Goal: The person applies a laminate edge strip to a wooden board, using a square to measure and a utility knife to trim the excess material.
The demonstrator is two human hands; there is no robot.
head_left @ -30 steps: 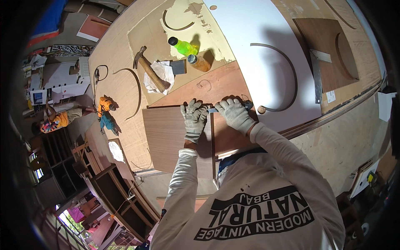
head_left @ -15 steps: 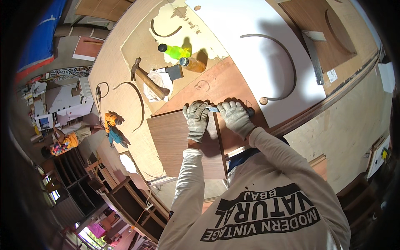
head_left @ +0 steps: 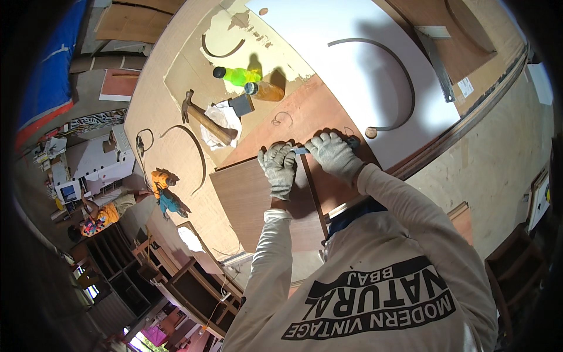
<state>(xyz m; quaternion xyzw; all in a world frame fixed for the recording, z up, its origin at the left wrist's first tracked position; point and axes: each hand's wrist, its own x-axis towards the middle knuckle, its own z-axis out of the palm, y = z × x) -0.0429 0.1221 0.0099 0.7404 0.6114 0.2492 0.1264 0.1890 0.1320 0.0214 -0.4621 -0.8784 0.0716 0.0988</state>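
Observation:
A brown wood-grain board (head_left: 246,205) lies at the near side of the table, with a dark strip along its right edge. My left hand (head_left: 278,170), in a pale knitted work glove, rests over the board's far right corner with its fingers curled. My right hand (head_left: 334,155), gloved alike, is closed just beyond that edge. Between the two hands shows a small flat blue-grey tool (head_left: 301,151), gripped at both ends; its exact kind is too covered to make out. The tool meets the board's far right corner.
Beyond the hands lie a claw hammer (head_left: 208,124) on a white cloth, a dark block (head_left: 241,105), a green bottle (head_left: 237,75) and an amber bottle (head_left: 265,91). An orange and teal power tool (head_left: 166,192) sits left. A white panel (head_left: 352,76) holds a curved dark strip (head_left: 410,88).
My head view has shifted slightly, so the whole scene sits a little differently. Both hands stay at the board's corner with the blue-grey tool between them; the right wrist looks slightly turned.

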